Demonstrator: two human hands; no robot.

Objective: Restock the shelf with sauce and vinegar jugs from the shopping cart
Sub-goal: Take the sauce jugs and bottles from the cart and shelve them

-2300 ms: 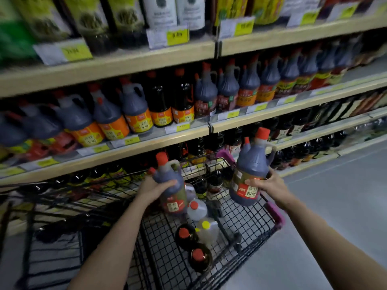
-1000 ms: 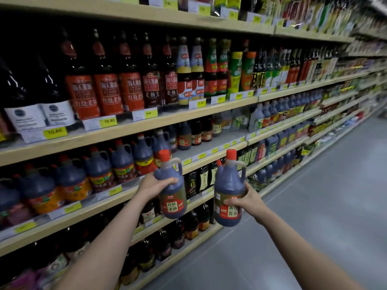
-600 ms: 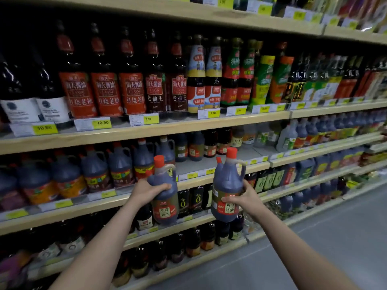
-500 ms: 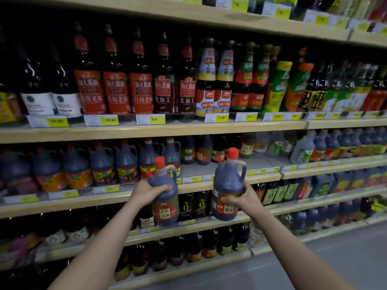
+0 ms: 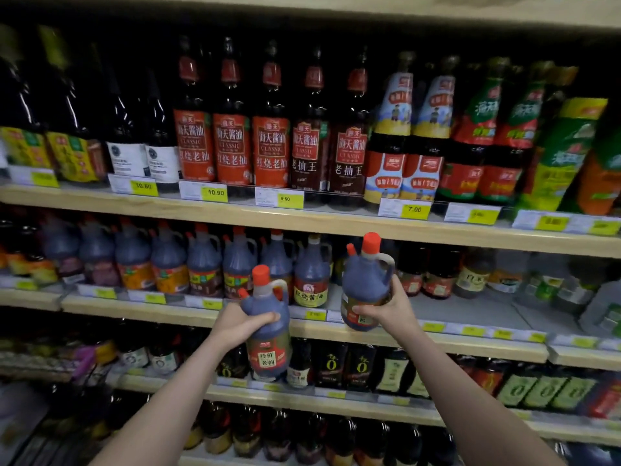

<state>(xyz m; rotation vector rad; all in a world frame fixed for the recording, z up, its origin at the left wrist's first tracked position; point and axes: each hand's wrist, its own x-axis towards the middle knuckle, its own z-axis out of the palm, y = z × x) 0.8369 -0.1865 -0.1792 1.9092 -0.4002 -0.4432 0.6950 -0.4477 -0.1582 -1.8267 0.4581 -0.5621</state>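
both hands are full, the left hand [image 5: 240, 326] gripping one jug [image 5: 267, 331] low before the shelf [image 5: 336, 332] edge, the right hand [image 5: 386, 307] holding another jug [image 5: 366, 284] raised toward the bare gap, so neither is shelved yet and placing both remains.

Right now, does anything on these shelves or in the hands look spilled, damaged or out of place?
Nothing stands out. The left hand and the right hand each hold an upright, capped jug, the left jug and the right jug. The middle shelf has a bare stretch right of the jug row. No spill shows.
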